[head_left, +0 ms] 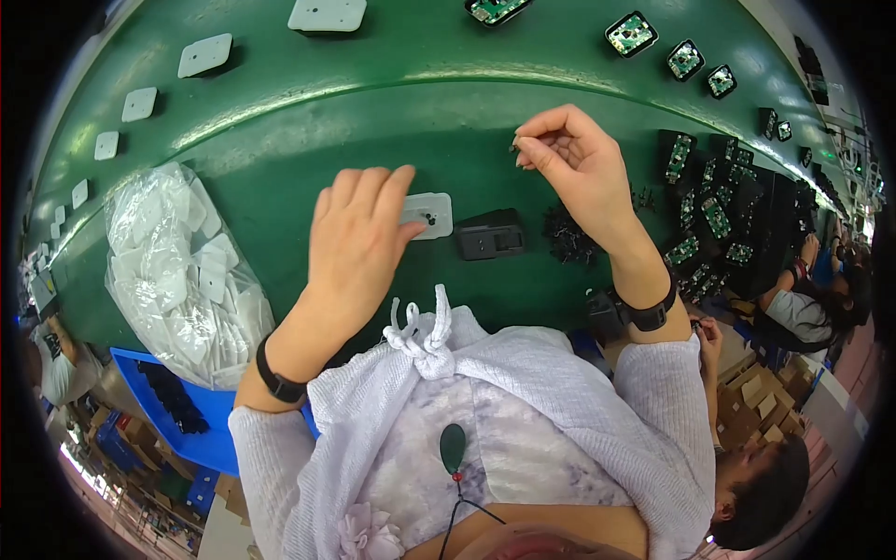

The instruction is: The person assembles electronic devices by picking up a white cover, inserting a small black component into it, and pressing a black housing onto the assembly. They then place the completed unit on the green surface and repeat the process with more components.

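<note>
My left hand [359, 238] hovers over the green table with its fingers stretched out. Its thumb is at the left part of a small white plastic plate [441, 207], which carries a few tiny black pieces [430, 219]; whether it touches the plate I cannot tell. Just right of the plate lies a black plastic housing [492, 235]. Farther right, my right hand [574, 163] is raised, thumb and forefinger pinching a tiny dark piece [513, 147] too small to name. Below that hand is a heap of small black parts [569, 235], partly behind my wrist.
A clear bag of white plates [168, 271] lies at left, by a blue tray [210, 434]. Black housings with green circuit boards [717, 217] are piled at right. Along the far strip sit white plates [205, 56] and more board-filled housings [632, 35]. A co-worker [765, 490] is at lower right.
</note>
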A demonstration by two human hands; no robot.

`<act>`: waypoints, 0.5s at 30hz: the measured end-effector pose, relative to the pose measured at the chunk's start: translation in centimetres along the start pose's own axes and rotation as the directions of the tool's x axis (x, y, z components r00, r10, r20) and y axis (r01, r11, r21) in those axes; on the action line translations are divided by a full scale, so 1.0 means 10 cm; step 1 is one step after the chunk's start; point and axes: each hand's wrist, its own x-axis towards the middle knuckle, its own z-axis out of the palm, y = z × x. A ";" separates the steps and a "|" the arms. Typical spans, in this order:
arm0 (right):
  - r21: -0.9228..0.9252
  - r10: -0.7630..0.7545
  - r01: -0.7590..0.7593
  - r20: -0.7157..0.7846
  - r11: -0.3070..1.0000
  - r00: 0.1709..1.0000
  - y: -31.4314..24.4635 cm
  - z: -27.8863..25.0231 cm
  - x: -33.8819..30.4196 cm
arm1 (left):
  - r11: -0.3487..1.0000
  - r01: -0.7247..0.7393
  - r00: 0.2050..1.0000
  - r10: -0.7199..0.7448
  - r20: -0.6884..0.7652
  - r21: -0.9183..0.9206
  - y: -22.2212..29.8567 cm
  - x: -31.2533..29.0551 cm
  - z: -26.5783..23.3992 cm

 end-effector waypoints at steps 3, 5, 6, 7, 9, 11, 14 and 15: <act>-0.063 -0.063 0.062 -0.004 0.996 0.998 -0.03 0.06 -0.02 | 0.987 -0.067 0.990 0.046 0.137 0.147 0.03 0.08 0.13; -0.075 -0.084 0.083 -0.007 0.994 0.996 -0.04 0.07 -0.03 | 0.975 -0.108 0.986 0.080 0.145 0.196 0.03 0.07 0.15; -0.086 -0.102 0.101 -0.010 0.991 0.995 -0.05 0.07 -0.04 | 0.987 -0.076 0.980 0.047 0.193 0.144 0.03 0.08 0.14; -0.086 -0.102 0.101 -0.012 0.991 0.995 -0.04 0.07 -0.06 | 0.995 -0.039 0.970 0.015 0.243 0.093 0.02 0.07 0.12; -0.024 -0.069 0.069 -0.003 0.997 0.998 -0.06 0.08 -0.06 | 0.999 -0.038 0.976 0.030 0.217 0.032 -0.02 0.06 0.08; -0.001 -0.064 0.064 -0.003 0.998 0.998 -0.07 0.11 -0.07 | 0.999 -0.036 0.980 0.041 0.192 -0.031 -0.04 0.05 0.03; 0.041 -0.081 0.081 0.004 0.996 0.997 -0.06 0.14 -0.07 | 0.999 -0.009 0.996 0.005 0.092 0.048 -0.02 0.05 -0.07; 0.060 -0.108 0.107 0.009 0.992 0.994 -0.06 0.15 -0.07 | 0.998 -0.043 0.999 0.042 0.004 0.043 -0.02 0.04 -0.10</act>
